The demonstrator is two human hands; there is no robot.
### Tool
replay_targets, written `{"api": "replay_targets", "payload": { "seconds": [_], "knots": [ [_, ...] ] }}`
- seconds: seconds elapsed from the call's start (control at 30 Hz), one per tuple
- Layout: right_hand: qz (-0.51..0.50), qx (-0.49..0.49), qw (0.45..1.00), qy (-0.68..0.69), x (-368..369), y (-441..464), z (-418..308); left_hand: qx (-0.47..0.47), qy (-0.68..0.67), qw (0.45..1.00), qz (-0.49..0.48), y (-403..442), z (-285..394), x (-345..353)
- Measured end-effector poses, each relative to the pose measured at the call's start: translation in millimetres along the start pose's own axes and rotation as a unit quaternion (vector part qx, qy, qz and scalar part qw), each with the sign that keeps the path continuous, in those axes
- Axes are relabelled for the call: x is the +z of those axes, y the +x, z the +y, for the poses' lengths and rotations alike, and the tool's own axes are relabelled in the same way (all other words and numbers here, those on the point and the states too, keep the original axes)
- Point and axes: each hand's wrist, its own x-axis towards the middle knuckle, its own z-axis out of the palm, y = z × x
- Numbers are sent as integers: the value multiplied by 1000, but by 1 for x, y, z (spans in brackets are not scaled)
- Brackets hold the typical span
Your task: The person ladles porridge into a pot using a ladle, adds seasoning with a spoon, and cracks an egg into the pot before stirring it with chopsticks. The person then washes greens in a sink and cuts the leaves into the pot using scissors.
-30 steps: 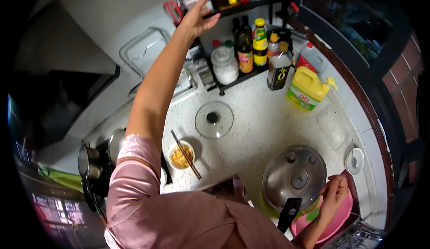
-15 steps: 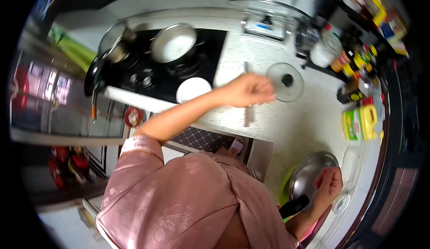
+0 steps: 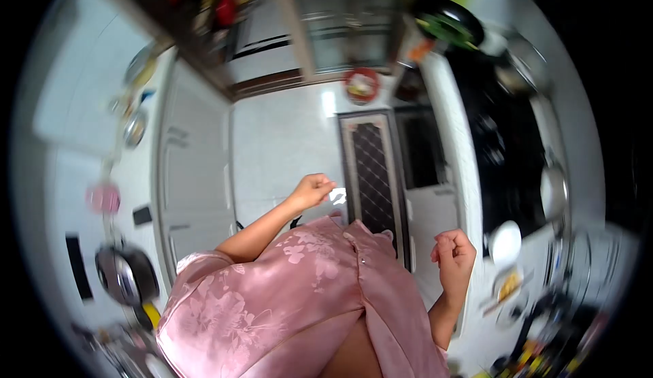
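The pale surface (image 3: 469, 201) flanks the right hand (image 3: 454, 252), loosely curled, seemingly empty; the left hand (image 3: 314, 191) matches (an empty-handed step, I judge; any grip calls for uncurling). Right of the right hand: white plate (image 3: 505, 243), then bowl (image 3: 509, 285).

On the right tabletop (image 3: 485, 272), a plate (image 3: 505, 243) sits at the near end of the stove (image 3: 500, 106); nearer lie a bowl (image 3: 499, 284), chopsticks (image 3: 491, 307) across it, and a lid (image 3: 515, 310). Left, a mat (image 3: 371, 181) covers floor.
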Motion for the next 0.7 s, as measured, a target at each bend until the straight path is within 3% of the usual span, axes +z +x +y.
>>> {"api": "replay_targets", "payload": {
  "seconds": [0.27, 0.33, 0.37, 0.47, 0.6, 0.63, 0.67, 0.7],
  "knots": [
    [-202, 1, 979, -15, 158, 170, -30, 7, -124, 987, 99, 34, 14, -126],
    [-211, 16, 977, -24, 151, 175, -38, -4, -155, 980, 122, 24, 5, -116],
    [-235, -7, 972, -23, 216, 235, -38, 10, -144, 979, 141, 64, 10, -187],
    [-261, -20, 965, -21, 259, 296, -43, -10, -181, 967, 179, 103, -7, -230],
    [-299, -26, 954, 14, 330, 398, -47, -160, -232, 912, 300, 168, -93, -302],
    [-297, -12, 955, 0, 349, 421, -51, -212, -235, 897, 309, 169, -131, -319],
    [-296, 2, 955, -14, 370, 446, -55, -312, -273, 847, 332, 170, -154, -341],
    [-312, -23, 949, -47, 392, 469, -57, -274, 33, 929, 246, 166, -211, -376]
  ]
}}
